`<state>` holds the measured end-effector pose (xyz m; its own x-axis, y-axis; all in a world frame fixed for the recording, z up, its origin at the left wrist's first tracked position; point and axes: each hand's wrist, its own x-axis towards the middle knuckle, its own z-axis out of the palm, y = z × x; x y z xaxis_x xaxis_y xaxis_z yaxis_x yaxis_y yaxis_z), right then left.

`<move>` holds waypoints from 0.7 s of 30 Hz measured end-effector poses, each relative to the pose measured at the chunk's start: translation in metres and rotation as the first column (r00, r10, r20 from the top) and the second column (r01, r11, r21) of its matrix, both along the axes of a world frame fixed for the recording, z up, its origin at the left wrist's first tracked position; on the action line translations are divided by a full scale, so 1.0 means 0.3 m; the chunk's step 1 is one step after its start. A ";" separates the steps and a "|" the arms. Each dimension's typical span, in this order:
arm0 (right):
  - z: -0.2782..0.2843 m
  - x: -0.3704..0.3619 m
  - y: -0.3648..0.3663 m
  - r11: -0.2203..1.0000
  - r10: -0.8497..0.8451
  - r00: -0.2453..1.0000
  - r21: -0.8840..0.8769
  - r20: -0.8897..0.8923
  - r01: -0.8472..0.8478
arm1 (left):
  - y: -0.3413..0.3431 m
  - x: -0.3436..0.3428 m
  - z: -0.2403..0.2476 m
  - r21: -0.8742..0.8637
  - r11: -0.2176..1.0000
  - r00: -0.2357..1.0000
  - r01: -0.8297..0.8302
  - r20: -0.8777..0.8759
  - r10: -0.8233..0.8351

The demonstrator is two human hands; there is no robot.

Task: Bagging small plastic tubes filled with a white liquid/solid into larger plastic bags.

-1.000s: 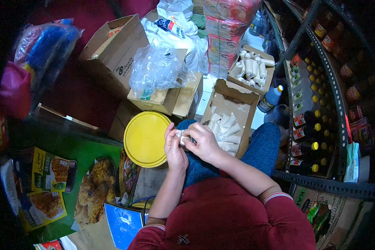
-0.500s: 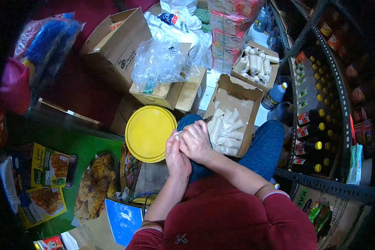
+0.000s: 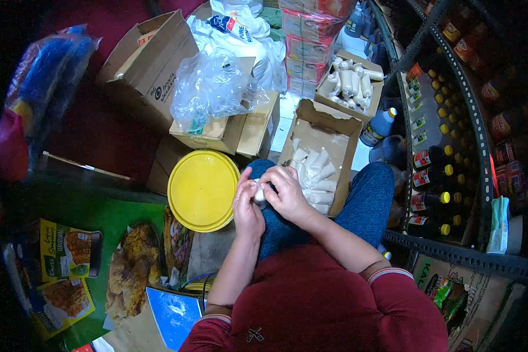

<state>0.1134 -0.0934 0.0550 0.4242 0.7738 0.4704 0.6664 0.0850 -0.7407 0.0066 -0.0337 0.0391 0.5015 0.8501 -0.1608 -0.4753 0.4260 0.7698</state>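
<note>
Over my lap, my left hand [image 3: 247, 206] is closed around a small plastic bag of white powder [image 3: 260, 198]. My right hand [image 3: 286, 192] pinches the upper part of the same bag, its fingers bent over it. Most of the bag is hidden by my fingers. Just beyond my right hand, an open cardboard box [image 3: 348, 144] holds several slim white-filled plastic bags [image 3: 320, 186]. A round yellow lid [image 3: 200, 190] lies left of my left hand.
Farther back, another carton [image 3: 333, 101] holds tied white bags [image 3: 353, 83]. Clear plastic [image 3: 208, 88] rests on boxes [image 3: 217, 136] ahead. Blue-liquid jugs [image 3: 381, 124] and a metal rack [image 3: 481, 146] of bottles line the right. A blue board [image 3: 171, 314] lies at lower left.
My hands have tilted and drawn slightly apart, so more of the white bag shows between them. My right fingers have shifted on it. The whole view has moved a little.
</note>
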 end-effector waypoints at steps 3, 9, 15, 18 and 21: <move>0.009 0.005 -0.013 0.997 0.015 1.000 0.070 -0.009 -0.015 | -0.009 0.007 0.012 0.006 1.000 0.999 -0.030 0.022 0.030; 0.022 -0.002 -0.015 0.989 -0.003 0.986 0.148 0.169 -0.022 | -0.015 0.008 0.001 0.013 0.999 0.998 -0.051 -0.024 0.052; 0.036 0.002 0.012 0.990 0.140 0.990 0.018 -0.012 -0.140 | 0.014 -0.010 -0.016 0.159 0.984 0.990 -0.077 -0.108 0.095; 0.031 0.023 0.033 0.979 0.201 0.978 0.023 -0.056 -0.200 | 0.036 0.001 -0.016 0.283 0.959 0.986 -0.016 -0.157 0.063; 0.018 0.056 0.051 0.967 0.254 0.967 -0.001 -0.023 -0.254 | 0.041 0.018 -0.015 0.188 0.981 0.998 -0.037 -0.047 0.046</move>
<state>0.1302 -0.0781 0.0604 0.2238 0.8594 0.4597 0.6066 0.2464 -0.7558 0.0121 -0.0215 0.0345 0.4605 0.8874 -0.0214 -0.4476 0.2530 0.8577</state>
